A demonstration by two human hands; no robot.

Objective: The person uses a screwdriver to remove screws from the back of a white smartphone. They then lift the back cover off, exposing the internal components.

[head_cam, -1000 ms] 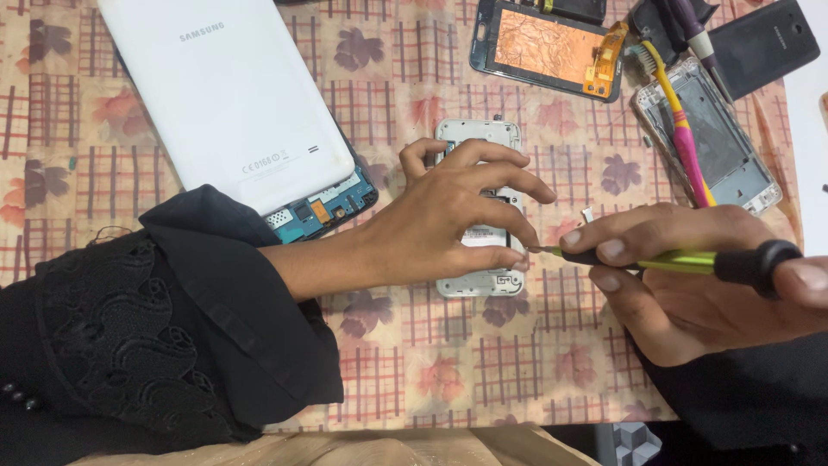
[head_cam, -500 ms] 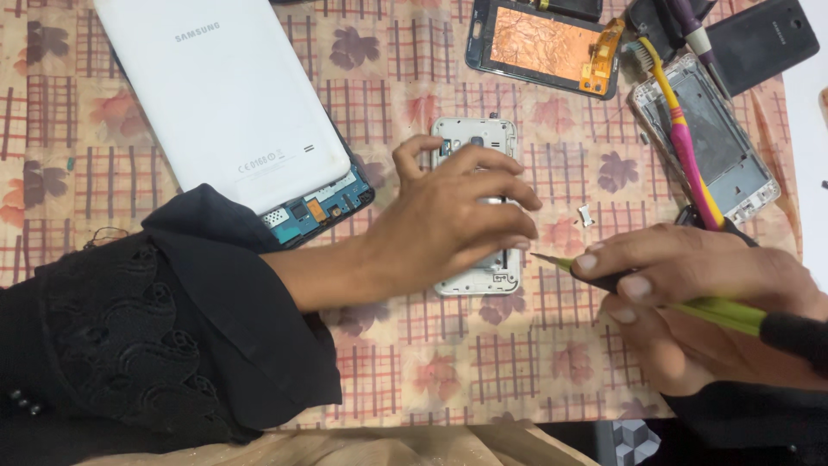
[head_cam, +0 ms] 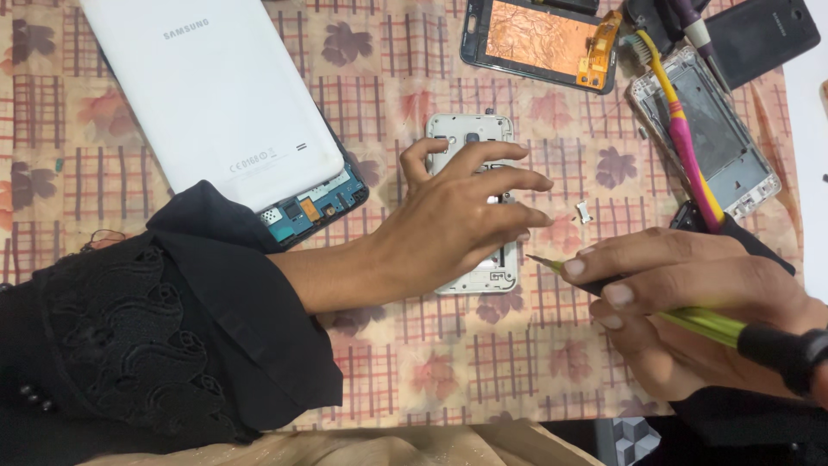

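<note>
Pulled back from the phone since a second ago, the right hand [head_cam: 690, 319] now holds its screwdriver [head_cam: 681, 318] with the tip clear of the silver phone frame [head_cam: 470, 138], just off that frame's right edge rather than touching it. Its grip is closed around the yellow-green shaft, fingers wrapped near the tip and the black handle running out toward the lower right. The left hand [head_cam: 457, 229] has stayed put: it lies flat over the frame, fingers spread, pressing it to the checked cloth of the table [head_cam: 414, 362] without closing round anything. With the tip lifted away, the screw work at that spot looks paused or finished, and a small loose metal part [head_cam: 584, 211] lies on the cloth near the fingertips. A white tablet [head_cam: 216, 95] with its back cover partly lifted sits at the upper left, an opened phone with an orange panel [head_cam: 539, 39] lies above, and a pink-and-yellow toothbrush [head_cam: 686, 147] rests across another frame at the right.
</note>
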